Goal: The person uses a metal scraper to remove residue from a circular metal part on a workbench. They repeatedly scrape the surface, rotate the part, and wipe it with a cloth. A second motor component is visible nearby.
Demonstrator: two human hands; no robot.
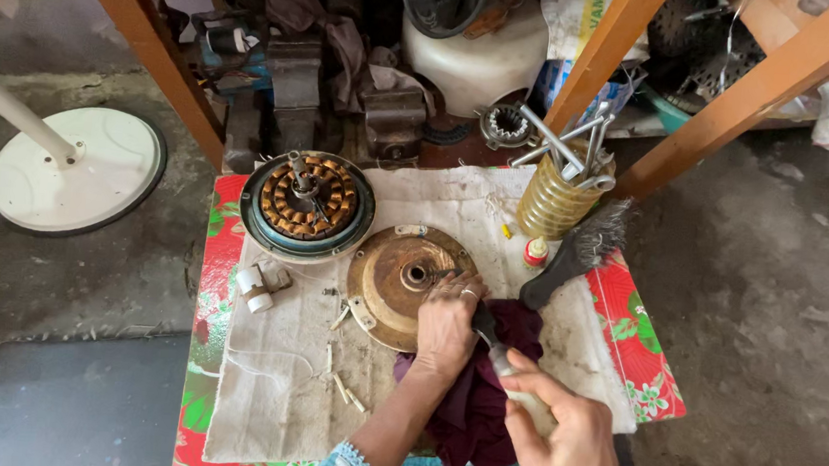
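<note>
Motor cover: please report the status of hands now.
Left hand flat on brass-coloured motor cover. Right hand grips screwdriver. Maroon cloth underneath; wire brush beside.

My left hand (447, 324) presses its fingers (452, 287) on the round brass-coloured motor cover (386, 285). My right hand (566, 442) grips a screwdriver (495, 343), its tip just beside those fingers, above a maroon cloth (480, 406).
</note>
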